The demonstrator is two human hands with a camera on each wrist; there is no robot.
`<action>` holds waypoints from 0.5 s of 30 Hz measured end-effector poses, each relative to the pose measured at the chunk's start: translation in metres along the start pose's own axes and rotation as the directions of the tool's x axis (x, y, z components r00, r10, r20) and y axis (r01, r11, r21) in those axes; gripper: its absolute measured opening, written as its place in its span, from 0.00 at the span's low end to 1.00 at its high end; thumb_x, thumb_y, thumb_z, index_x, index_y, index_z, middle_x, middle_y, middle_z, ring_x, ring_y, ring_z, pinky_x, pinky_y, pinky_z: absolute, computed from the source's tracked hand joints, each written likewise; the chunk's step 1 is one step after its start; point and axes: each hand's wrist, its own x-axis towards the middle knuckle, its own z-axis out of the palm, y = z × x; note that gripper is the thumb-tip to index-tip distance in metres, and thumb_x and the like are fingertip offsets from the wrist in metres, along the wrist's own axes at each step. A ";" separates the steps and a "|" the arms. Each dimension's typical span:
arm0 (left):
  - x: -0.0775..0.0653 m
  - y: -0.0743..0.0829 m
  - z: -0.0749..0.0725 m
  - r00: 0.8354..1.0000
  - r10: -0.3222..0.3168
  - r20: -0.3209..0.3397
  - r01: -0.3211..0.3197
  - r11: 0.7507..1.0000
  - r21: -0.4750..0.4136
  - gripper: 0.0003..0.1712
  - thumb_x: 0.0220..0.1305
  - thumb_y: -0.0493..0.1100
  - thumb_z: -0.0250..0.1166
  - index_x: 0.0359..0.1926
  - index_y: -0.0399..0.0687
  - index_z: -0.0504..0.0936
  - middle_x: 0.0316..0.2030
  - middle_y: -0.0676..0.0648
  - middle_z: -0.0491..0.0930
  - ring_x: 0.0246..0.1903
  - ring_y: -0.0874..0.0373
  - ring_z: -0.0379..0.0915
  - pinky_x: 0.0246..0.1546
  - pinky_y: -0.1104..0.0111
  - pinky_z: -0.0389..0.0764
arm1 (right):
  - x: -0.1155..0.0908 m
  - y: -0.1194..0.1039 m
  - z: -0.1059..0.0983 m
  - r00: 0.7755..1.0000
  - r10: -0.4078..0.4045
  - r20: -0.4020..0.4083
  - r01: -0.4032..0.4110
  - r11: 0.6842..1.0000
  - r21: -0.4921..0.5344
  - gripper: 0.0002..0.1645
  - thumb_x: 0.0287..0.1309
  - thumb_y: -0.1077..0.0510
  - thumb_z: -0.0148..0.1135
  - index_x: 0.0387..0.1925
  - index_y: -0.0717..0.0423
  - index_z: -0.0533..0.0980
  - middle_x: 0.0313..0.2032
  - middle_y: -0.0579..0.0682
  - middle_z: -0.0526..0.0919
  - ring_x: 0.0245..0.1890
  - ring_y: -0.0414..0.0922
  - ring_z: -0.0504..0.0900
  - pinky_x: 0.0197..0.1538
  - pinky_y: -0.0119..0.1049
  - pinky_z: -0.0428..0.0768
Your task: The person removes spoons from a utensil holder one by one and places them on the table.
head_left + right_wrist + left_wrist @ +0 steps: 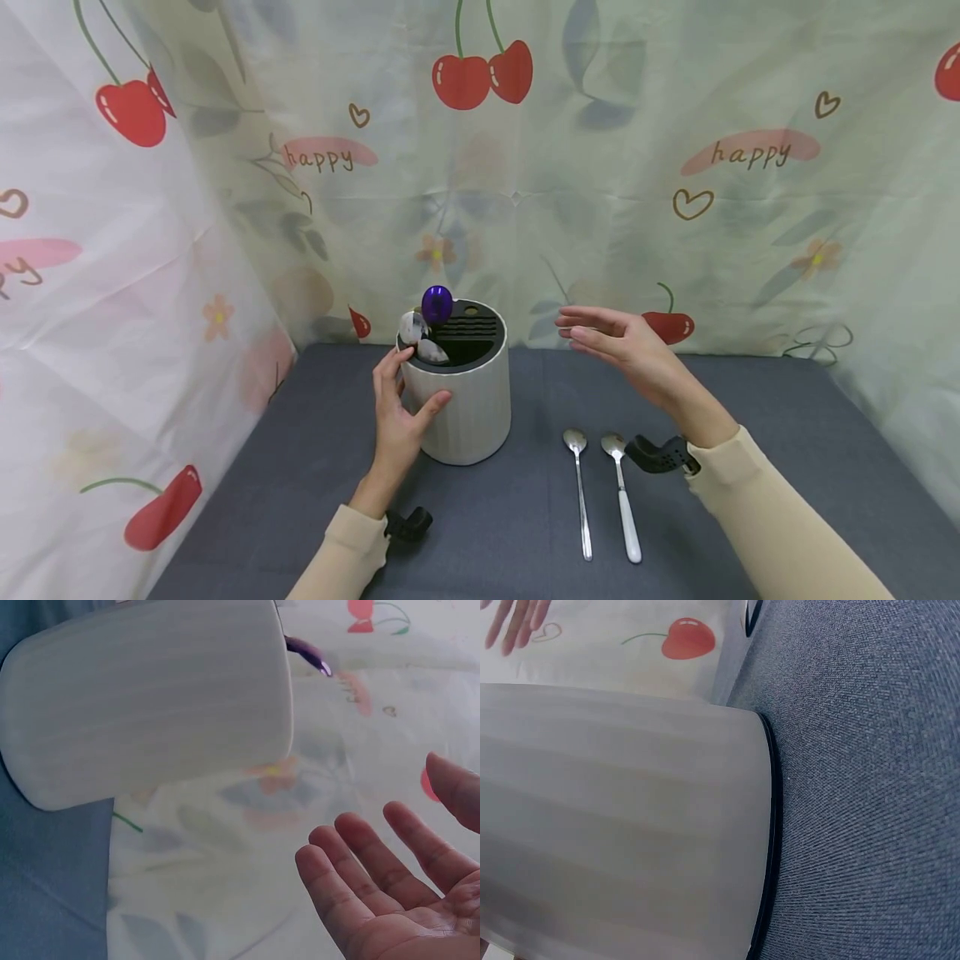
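A white ribbed utensil holder (pixel 468 417) with a black slotted top stands upright on the table. My left hand (pixel 397 421) grips its left side, fingers up at the rim and thumb across the front. Out of the top rise a purple spoon (pixel 437 305) and two silvery spoon heads (pixel 412 327), close by the left fingertips. My right hand (pixel 622 337) is raised to the right of the holder, fingers extended and holding nothing; the right wrist view shows its palm and spread fingers (pixel 364 847). Below it lie a metal spoon (pixel 579 483) and a white-handled spoon (pixel 624 496).
A dark grey cloth (pixel 510 533) covers the table. Behind it hangs a pale curtain (pixel 600 217) printed with cherries, and another stretch of curtain (pixel 150 317) closes off the left side. Black wrist mounts (pixel 660 454) stick out at both cuffs.
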 end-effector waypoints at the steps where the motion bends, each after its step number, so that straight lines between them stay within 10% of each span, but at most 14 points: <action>1: 0.000 -0.002 0.000 1.000 0.005 0.000 -0.005 1.000 0.000 0.46 0.62 0.44 0.78 0.75 0.55 0.63 0.75 0.43 0.55 0.76 0.50 0.48 0.71 0.32 0.54 | 0.001 -0.001 0.001 1.000 0.001 0.001 -0.001 1.000 0.002 0.27 0.75 0.57 0.61 0.72 0.57 0.72 0.66 0.54 0.78 0.70 0.54 0.74 0.70 0.40 0.73; 15: -0.001 -0.005 -0.001 1.000 0.002 0.004 -0.002 1.000 0.004 0.44 0.64 0.50 0.76 0.76 0.61 0.64 0.75 0.48 0.55 0.77 0.52 0.48 0.71 0.33 0.54 | 0.017 -0.011 0.029 0.998 -0.018 0.055 0.018 1.000 -0.004 0.29 0.74 0.58 0.62 0.73 0.56 0.71 0.68 0.57 0.76 0.68 0.50 0.76 0.72 0.45 0.70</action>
